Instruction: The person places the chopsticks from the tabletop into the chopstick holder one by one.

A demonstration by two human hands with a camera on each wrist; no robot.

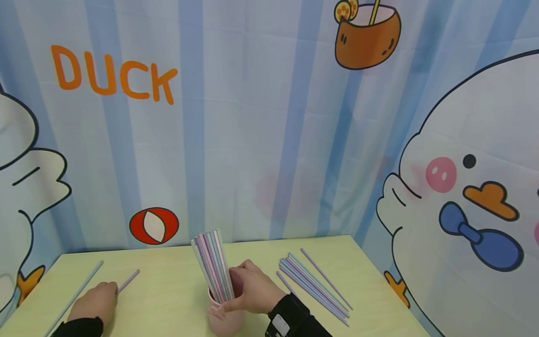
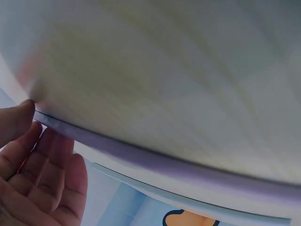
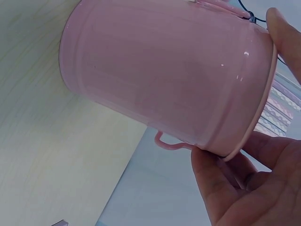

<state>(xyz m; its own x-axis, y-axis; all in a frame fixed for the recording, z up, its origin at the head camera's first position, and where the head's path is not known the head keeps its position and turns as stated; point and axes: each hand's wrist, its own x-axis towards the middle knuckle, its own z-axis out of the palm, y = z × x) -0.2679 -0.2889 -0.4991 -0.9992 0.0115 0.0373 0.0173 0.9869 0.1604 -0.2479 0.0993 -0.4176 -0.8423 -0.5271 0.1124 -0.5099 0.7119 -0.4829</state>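
Observation:
My left hand [image 1: 96,302] is low over the left of the table, pinching a purple straw [image 1: 128,281] between thumb and fingertips. In the left wrist view this straw [image 2: 155,160] runs off to the right from the fingertips. Beside that hand lies a long pale blue straw [image 1: 80,292]. My right hand [image 1: 254,290] grips the rim of a small pink pail [image 1: 225,323], thumb on one side and fingers on the other. A bunch of pastel straws [image 1: 214,267] stands in the pail, leaning left. A small looped lug shows on the pail's side [image 3: 164,84] in the right wrist view.
To the right of the pail lies a loose bundle of straws [image 1: 313,288], with a single purple straw [image 1: 326,278] on its far side. The pale yellow table [image 1: 168,281] ends against a blue striped curtain [image 1: 244,140] with duck prints.

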